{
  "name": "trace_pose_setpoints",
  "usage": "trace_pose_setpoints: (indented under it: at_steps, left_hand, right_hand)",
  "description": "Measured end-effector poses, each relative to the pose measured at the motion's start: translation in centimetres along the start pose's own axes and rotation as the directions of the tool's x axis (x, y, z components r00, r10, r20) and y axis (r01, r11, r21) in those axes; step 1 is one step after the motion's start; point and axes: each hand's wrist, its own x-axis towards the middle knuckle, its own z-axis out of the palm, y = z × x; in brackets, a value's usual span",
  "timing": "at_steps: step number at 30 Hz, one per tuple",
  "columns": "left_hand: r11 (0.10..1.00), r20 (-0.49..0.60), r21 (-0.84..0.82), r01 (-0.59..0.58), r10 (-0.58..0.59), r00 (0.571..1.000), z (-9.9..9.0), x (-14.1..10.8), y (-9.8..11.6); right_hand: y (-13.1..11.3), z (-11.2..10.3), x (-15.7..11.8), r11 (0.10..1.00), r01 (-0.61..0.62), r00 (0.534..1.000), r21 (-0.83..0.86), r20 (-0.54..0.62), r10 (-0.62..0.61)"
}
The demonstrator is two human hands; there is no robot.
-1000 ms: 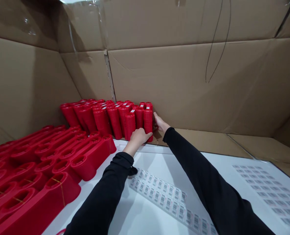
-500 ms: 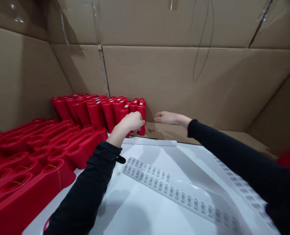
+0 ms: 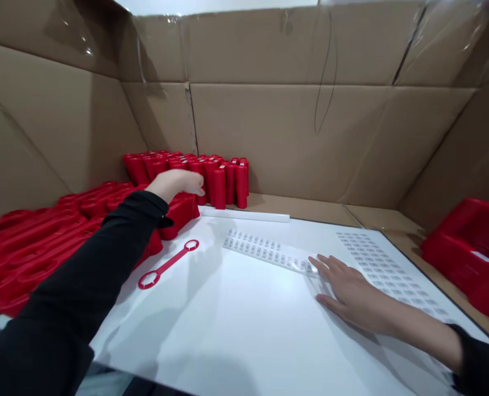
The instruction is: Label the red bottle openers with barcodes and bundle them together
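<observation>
The left hand [image 3: 176,184] sits curved at the red stacks [image 3: 219,187] — whether it holds anything, I can't tell. The right hand [image 3: 351,291] lies open and empty, fingertips on a barcode strip [image 3: 269,252].

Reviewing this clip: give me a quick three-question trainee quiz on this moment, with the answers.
1. True or false: the fingertips of the right hand touch the strip of barcode labels.
2. What lies flat on the white work surface?
A. A red plastic strip with a ring at each end
B. A roll of packing tape
C. A box cutter
3. Which hand is nearer the upright red stacks?

Key: 1. True. 2. A. 3. The left hand.
</observation>
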Motion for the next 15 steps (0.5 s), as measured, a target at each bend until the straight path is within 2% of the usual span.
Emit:
trace_pose_setpoints:
  at_steps: [1, 3, 6, 8, 9, 11, 13, 15]
  left_hand:
    - [0.998, 0.076, 0.046, 0.042, -0.045, 0.996, 0.6, 0.0, -0.6]
    - [0.992, 0.129, 0.092, 0.09, -0.101, 0.986, 1.8, -0.3, -1.3]
    - [0.984, 0.128, 0.133, 0.115, -0.132, 0.983, 3.6, -1.0, -1.7]
    - [0.982, 0.118, 0.148, 0.116, -0.134, 0.984, 4.3, -1.3, -2.0]
    - [0.982, 0.118, 0.152, 0.116, -0.134, 0.984, 4.5, -1.3, -2.2]
    - [0.983, 0.13, 0.149, 0.112, -0.132, 0.983, 4.5, -1.3, -2.7]
    - [0.985, 0.152, 0.135, 0.111, -0.131, 0.98, 4.3, -1.1, -3.3]
    - [0.987, 0.174, 0.117, 0.113, -0.132, 0.976, 4.1, -1.2, -4.0]
  right_hand:
    - [0.3, 0.3, 0.8, 1.0, -0.001, 1.0, -0.005, -0.028, 0.001]
    - [1.0, 0.5, 2.8, 1.0, 0.006, 0.996, -0.029, -0.088, -0.008]
    - [1.3, 0.4, 5.2, 0.994, -0.042, 0.982, -0.101, -0.188, 0.022]
    - [0.2, 0.0, 6.2, 0.993, -0.034, 0.966, -0.115, -0.259, 0.003]
    - [-0.9, -0.3, 6.6, 0.994, 0.021, 0.958, -0.106, -0.284, -0.05]
    - [-4.1, -0.9, 7.4, 0.965, 0.254, 0.924, -0.069, -0.278, -0.263]
    - [-8.3, -1.4, 8.6, 0.87, 0.493, 0.843, -0.028, -0.232, -0.485]
    - [-12.6, -1.6, 10.4, 0.771, 0.637, 0.749, -0.022, -0.221, -0.625]
